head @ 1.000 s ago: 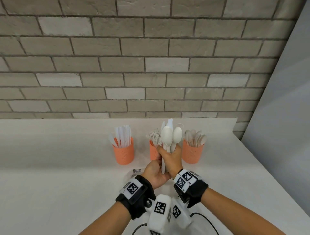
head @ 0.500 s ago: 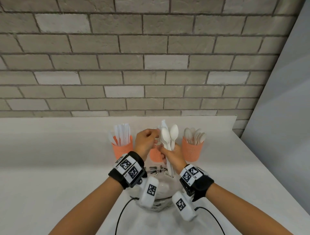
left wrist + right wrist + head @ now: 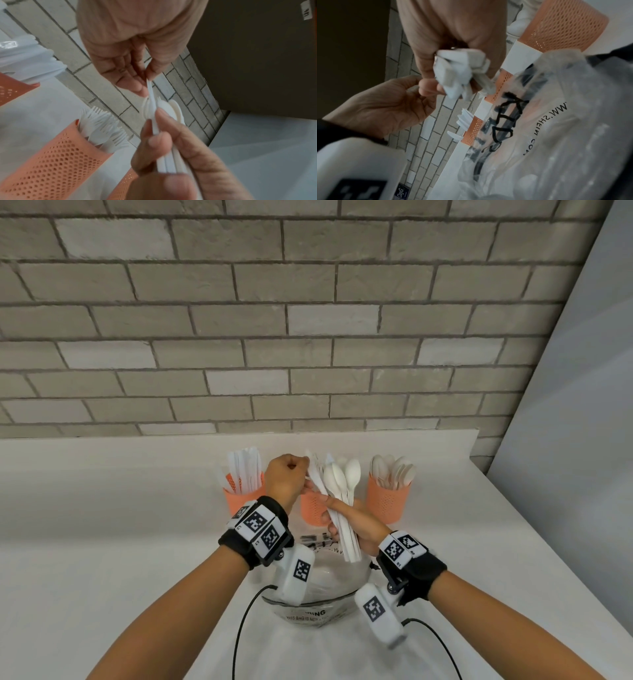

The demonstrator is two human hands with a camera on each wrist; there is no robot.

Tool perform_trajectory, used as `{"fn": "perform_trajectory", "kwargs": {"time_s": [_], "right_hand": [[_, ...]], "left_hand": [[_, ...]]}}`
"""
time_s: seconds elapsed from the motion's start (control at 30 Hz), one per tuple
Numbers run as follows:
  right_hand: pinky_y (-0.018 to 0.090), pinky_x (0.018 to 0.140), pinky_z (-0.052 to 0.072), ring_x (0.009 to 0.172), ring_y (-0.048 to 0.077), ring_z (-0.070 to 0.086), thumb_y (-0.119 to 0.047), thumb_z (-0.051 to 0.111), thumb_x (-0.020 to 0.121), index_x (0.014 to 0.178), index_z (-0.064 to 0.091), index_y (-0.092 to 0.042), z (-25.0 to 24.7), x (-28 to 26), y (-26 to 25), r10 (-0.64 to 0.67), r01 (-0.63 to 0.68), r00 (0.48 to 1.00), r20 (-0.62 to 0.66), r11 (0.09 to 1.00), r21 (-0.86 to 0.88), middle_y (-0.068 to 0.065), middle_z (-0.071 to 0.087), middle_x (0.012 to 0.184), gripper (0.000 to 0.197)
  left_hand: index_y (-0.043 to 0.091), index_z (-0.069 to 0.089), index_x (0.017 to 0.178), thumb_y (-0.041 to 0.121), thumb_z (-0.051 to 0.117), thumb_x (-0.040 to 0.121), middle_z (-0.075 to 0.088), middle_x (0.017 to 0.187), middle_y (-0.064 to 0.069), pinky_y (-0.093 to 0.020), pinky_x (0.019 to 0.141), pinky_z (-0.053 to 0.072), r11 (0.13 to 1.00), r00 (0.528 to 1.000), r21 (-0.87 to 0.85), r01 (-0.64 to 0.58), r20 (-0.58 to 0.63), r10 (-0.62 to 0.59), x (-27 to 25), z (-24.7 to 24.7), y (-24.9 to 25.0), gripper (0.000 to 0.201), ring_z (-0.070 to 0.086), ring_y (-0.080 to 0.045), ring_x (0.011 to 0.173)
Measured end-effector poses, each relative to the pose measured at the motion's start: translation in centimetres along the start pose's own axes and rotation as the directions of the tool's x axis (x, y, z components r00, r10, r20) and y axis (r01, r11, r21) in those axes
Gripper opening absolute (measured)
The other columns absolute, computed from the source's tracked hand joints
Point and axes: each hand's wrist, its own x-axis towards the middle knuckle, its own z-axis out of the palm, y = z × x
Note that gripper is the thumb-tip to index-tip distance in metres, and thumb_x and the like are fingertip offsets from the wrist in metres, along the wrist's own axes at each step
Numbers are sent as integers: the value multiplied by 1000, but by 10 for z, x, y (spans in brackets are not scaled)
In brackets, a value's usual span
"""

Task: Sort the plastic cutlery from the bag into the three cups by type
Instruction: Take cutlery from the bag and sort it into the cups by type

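Clamped in the right hand (image 3: 363, 529), a bundle of cutlery (image 3: 339, 508) stands just right of frame centre in the head view, handles down toward the lower right, spoon bowls fanned at the top; the left hand (image 3: 286, 481), fingers curled, pinches one white piece (image 3: 317, 479) at the bundle's upper left edge, directly above the middle cup (image 3: 313, 510). That piece's long axis runs from upper left to lower right, roughly along the bundle. By my reading it will slide out up and left; its type is unclear. In the left wrist view the pinch sits at centre, the piece running down toward the right-hand fingers (image 3: 164, 136), with the fork cup (image 3: 56, 159) at lower left. In the right wrist view handle ends (image 3: 458, 70) jut at upper centre, the bag (image 3: 556, 135) filling the right.
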Motion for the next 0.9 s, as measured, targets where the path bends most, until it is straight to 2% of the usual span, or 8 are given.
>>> {"fn": "perform_trajectory", "kwargs": {"time_s": [0.1, 0.3, 0.37, 0.5, 0.6, 0.73, 0.8, 0.9], "right_hand": [[18, 37, 40, 36, 7, 45, -25, 59, 90, 91, 58, -11, -3, 0, 3, 10, -10, 1000, 5, 1000, 18, 0, 61, 57, 14], [17, 37, 38, 35, 8, 44, -25, 60, 89, 89, 58, -10, -6, 2, 2, 8, -8, 1000, 30, 1000, -3, 2, 61, 58, 15], [18, 37, 39, 37, 8, 46, -26, 61, 89, 88, 60, -10, -7, 0, 2, 7, -5, 999, 42, 999, -34, 3, 62, 61, 16], [18, 36, 40, 35, 7, 46, -25, 60, 89, 94, 59, -7, -9, -3, 3, -6, 14, 998, 65, 993, -118, 2, 65, 59, 18], [17, 34, 35, 30, 7, 39, -21, 60, 90, 101, 58, -3, -11, -4, 6, -18, 26, 998, 67, 992, -121, 3, 61, 55, 21], [16, 34, 33, 29, 7, 36, -17, 59, 91, 84, 54, -10, -11, -5, 9, -14, 26, 997, 77, 987, -161, 1, 57, 51, 11], [16, 34, 33, 30, 7, 36, -15, 59, 90, 83, 54, -11, -10, -6, 9, 1, 14, 996, 88, 987, -162, 0, 56, 49, 10], [16, 34, 32, 29, 7, 36, -13, 59, 90, 83, 53, -11, -8, -5, 7, 25, -11, 995, 98, 990, -141, 0, 56, 48, 9]], "left_hand": [[7, 53, 89, 21, 49, 95, 57, 65, -3, -23, 50, 47, 1000, 999, -23, -4, -32, 3, 5, -2, 1, 15, 57, -13, 51], [5, 59, 89, 18, 57, 90, 57, 65, -3, -14, 41, 44, 1000, 996, 14, 7, 89, -8, 2, 2, -9, 13, 56, -7, 46], [5, 63, 92, 16, 54, 92, 57, 66, -3, -13, 41, 45, 999, 998, -37, -23, 52, 24, 2, 1, -8, 14, 55, -2, 42], [10, 57, 80, 22, 38, 99, 54, 69, -3, -13, 45, 49, 980, 998, -191, -59, -48, 50, 7, -8, 3, 30, 57, -13, 59], [14, 50, 74, 26, 33, 101, 46, 58, -4, -17, 42, 47, 951, 996, -302, -60, -85, 36, 9, -15, 13, 34, 53, -10, 41], [17, 58, 74, 24, 48, 95, 35, 57, 2, -14, 35, 27, 994, 998, -86, -68, -17, 67, 9, -17, 13, 25, 31, -10, 44], [13, 62, 78, 25, 60, 88, 36, 54, 3, -15, 36, 27, 999, 997, 12, -32, 73, 31, 5, -16, 11, 16, 31, -11, 46], [6, 67, 89, 26, 68, 83, 37, 46, 7, -16, 39, 25, 997, 986, 74, 9, 166, -21, -1, -13, 5, 20, 30, -10, 45]]}}
